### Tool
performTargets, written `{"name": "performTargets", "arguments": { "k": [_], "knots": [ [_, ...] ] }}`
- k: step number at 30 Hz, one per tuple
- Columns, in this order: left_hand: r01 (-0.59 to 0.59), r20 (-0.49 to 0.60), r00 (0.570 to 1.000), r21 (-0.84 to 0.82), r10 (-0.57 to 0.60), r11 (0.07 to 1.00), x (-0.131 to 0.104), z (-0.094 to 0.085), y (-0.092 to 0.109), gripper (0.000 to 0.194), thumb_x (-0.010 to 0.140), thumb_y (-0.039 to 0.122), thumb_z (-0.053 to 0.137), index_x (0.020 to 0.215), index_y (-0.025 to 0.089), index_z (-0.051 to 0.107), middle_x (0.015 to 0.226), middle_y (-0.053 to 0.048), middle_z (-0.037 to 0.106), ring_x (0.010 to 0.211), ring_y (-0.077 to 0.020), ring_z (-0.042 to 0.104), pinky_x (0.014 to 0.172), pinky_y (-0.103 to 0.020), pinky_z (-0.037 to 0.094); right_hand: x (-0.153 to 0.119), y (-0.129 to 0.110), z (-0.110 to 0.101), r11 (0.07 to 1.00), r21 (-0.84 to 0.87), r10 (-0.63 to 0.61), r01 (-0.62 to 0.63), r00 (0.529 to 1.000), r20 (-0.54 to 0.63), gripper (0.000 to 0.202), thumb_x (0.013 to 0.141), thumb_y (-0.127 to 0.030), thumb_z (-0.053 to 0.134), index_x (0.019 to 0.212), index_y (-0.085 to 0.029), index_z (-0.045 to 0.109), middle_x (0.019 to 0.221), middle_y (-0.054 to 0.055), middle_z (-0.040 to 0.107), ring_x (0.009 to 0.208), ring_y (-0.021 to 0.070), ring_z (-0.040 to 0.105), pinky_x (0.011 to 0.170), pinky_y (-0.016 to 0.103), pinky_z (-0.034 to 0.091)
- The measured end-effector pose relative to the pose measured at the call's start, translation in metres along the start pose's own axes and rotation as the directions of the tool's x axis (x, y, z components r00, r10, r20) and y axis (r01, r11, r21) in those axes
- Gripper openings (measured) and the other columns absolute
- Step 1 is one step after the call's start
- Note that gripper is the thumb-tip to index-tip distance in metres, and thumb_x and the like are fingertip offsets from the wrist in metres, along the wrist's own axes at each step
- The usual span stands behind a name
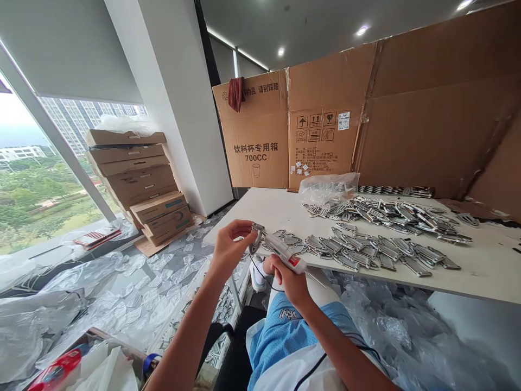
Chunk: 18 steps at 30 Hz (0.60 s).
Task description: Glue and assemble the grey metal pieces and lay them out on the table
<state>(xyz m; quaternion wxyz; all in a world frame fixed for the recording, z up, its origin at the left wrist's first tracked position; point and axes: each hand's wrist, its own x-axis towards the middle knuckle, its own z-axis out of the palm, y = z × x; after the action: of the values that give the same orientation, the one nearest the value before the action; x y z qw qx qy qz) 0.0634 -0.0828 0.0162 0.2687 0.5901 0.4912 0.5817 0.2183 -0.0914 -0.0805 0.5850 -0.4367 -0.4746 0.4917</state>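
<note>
My left hand (233, 243) is raised at the table's left front edge, its thumb and fingers pinched on a small silver metal piece (257, 229). Wrapped around a white handheld power tool (280, 248) with a red part is my right hand (292, 279). The tool's front end points at the metal piece and lies close to it; whether they touch I cannot tell. A thin dark cord (264, 278) hangs below the hands. To the right, a loose row of flat silver metal pieces (366, 250) spreads over the white table (260, 209).
Behind that row lies a larger heap of metal pieces (391, 214) beside a clear plastic bag (329, 187). Tall cardboard panels (325, 146) wall off the back. Stacked boxes (136, 174) stand by the window. Plastic wrappers (134, 288) litter the floor; an open box (101, 332) sits lower left.
</note>
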Motion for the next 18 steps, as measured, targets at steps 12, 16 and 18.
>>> {"name": "performTargets", "arguments": {
  "k": [12,16,18],
  "knots": [
    [-0.221,0.037,0.975,0.272,0.219,0.937,-0.005,-0.001,0.004,0.018,0.086,0.026,0.076,0.104,0.022,0.078,0.093,-0.004,0.08,0.084,-0.0216,0.076,0.075,-0.035,0.065,-0.002,-0.001,-0.002,0.997,-0.013,0.072,-0.072,0.997,-0.002,0.058,0.08,-0.074,0.071,0.079,-0.017,0.076,0.05,-0.007,0.037,0.051,0.0115,0.034,0.053,0.029,0.03],
    [-0.31,0.096,0.95,0.373,0.296,0.875,-0.002,-0.004,0.002,0.018,0.088,0.023,0.071,0.105,0.023,0.079,0.095,-0.004,0.081,0.084,-0.0214,0.076,0.076,-0.035,0.065,0.003,0.004,-0.004,0.994,0.008,0.104,-0.105,0.992,0.073,0.055,0.083,-0.07,0.07,0.087,-0.016,0.078,0.05,-0.007,0.04,0.048,0.0107,0.032,0.048,0.028,0.027],
    [-0.307,0.111,0.952,0.36,0.286,0.881,0.002,-0.005,-0.002,0.018,0.088,0.025,0.072,0.104,0.024,0.079,0.096,-0.004,0.081,0.084,-0.0219,0.076,0.076,-0.036,0.065,0.005,0.008,-0.004,0.992,0.04,0.113,-0.118,0.988,0.101,0.056,0.081,-0.069,0.072,0.09,-0.015,0.079,0.051,-0.006,0.045,0.046,0.0102,0.031,0.046,0.028,0.025]
  ]
}}
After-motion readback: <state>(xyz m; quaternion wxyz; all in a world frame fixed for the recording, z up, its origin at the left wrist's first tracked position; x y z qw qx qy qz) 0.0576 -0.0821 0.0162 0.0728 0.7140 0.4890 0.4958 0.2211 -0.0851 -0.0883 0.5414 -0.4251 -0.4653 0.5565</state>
